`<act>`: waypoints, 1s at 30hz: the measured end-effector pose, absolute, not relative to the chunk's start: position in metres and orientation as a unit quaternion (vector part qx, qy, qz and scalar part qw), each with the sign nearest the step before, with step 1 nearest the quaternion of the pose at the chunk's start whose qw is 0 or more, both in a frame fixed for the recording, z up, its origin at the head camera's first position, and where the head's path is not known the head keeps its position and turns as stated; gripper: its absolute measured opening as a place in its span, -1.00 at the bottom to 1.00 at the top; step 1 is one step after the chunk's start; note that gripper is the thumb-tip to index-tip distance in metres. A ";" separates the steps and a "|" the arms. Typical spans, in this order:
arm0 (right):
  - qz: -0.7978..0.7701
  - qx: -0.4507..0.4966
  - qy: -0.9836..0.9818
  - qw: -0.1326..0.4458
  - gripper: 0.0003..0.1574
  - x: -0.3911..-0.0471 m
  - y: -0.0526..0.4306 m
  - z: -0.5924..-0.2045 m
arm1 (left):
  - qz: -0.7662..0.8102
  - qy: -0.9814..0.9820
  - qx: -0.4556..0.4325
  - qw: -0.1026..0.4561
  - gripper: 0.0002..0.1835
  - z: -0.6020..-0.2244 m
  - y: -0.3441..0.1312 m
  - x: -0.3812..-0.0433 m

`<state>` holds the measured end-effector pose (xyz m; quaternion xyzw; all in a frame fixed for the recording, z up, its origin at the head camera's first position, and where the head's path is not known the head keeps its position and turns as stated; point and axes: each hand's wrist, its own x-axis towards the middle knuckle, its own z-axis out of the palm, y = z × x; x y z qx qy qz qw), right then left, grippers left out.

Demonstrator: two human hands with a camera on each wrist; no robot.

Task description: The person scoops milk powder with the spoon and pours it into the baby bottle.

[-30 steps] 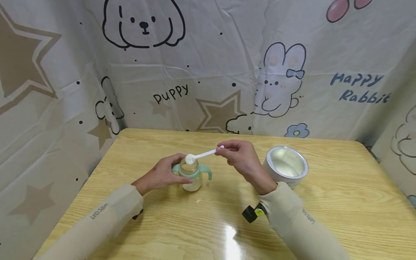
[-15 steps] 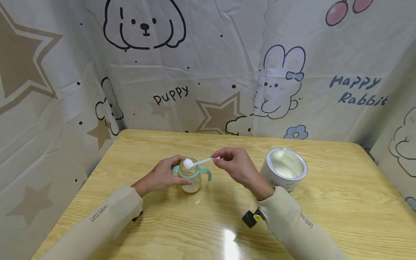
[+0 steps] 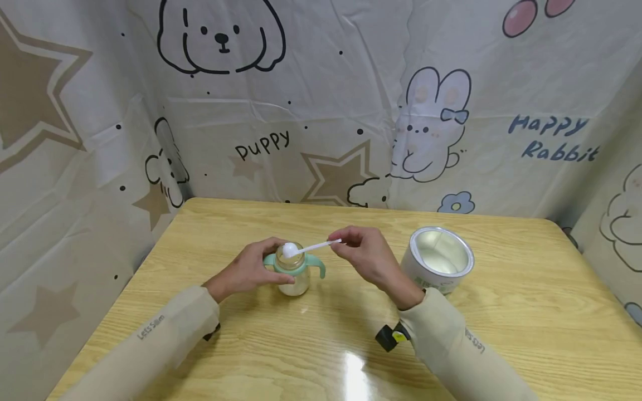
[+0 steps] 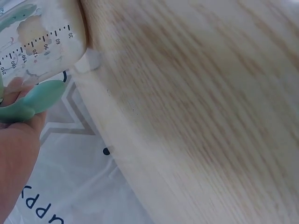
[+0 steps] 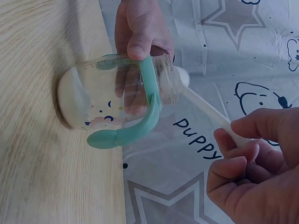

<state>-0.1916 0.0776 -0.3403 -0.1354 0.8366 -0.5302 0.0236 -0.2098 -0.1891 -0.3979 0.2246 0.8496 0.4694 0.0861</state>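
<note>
From where I stand, the person's left hand (image 3: 253,266) is closed round a clear bottle (image 3: 296,285), the thumb lying on the near side against its mint-green collar (image 5: 150,83) and the other fingers wrapped behind, where they show through the wall. The bottle stands on the wooden table (image 3: 281,356), left of the middle, its mouth uncovered. Pale powder (image 5: 75,95) lies at the bottom inside it, and black measuring marks (image 4: 46,43) run along its side. A curved green handle (image 3: 317,264) juts out toward the right hand (image 3: 363,253)

That right hand pinches the end of a white scoop (image 3: 316,246) between thumb and fingertips, a narrow grip with just the thin handle in it. The scoop's bowl sits right at the bottle's mouth, its rounded back uppermost; I cannot tell whether it touches the rim. Just beyond the right wrist stands an open white tin (image 3: 423,273), its silvery rim facing up, well apart from the bottle

Both arms wear cream sleeves (image 3: 165,334), and behind the table hangs a pale cloth (image 3: 321,72) printed with stars, a puppy and a rabbit
</note>
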 end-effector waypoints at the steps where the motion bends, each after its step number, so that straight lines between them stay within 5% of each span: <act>1: -0.533 -0.134 0.835 0.022 -0.84 -0.192 0.078 -0.340 | 0.470 0.849 0.222 0.088 -0.30 -0.397 -0.189 -0.211; 30: -0.599 -0.078 0.796 0.031 -0.69 -0.192 0.113 -0.314 | 0.500 0.813 0.290 0.078 -0.04 -0.363 -0.166 -0.222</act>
